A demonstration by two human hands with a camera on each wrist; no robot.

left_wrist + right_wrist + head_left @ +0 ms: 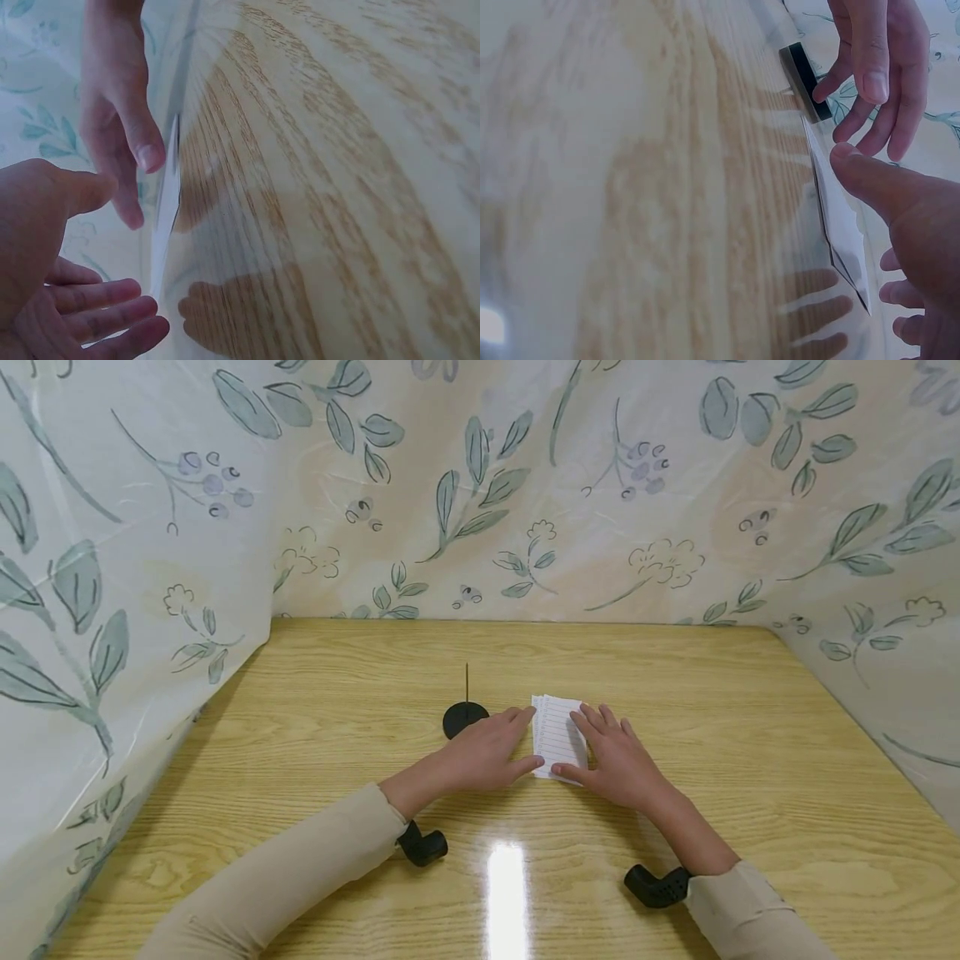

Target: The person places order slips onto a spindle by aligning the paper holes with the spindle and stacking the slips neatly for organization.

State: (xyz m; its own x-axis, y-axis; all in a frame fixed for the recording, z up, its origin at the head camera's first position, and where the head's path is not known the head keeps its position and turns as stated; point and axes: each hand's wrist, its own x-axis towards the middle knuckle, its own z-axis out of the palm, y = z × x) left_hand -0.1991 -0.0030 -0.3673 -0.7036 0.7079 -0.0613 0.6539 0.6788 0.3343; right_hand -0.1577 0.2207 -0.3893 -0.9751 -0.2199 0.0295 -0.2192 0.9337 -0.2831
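A few lined slips of white paper [561, 739] lie slightly fanned on the wooden table, seen nearly edge-on in both wrist views. At their left edge is my left hand [487, 752], its fingers extended and thumb apart. My right hand [618, 756] is at the right side of the slips, fingers spread and overlapping their edge in the head view. Neither hand grips the paper. Just behind my left hand stands a bill spike [454, 721] with a round black base and a thin upright rod; my hand partly hides the base.
The wooden table [375, 668] is bordered by a leaf-patterned curtain [480, 527] at the back and sides. Black angled camera mounts [424, 848] stick out from both wrists. A bright light reflection falls on the near part of the tabletop.
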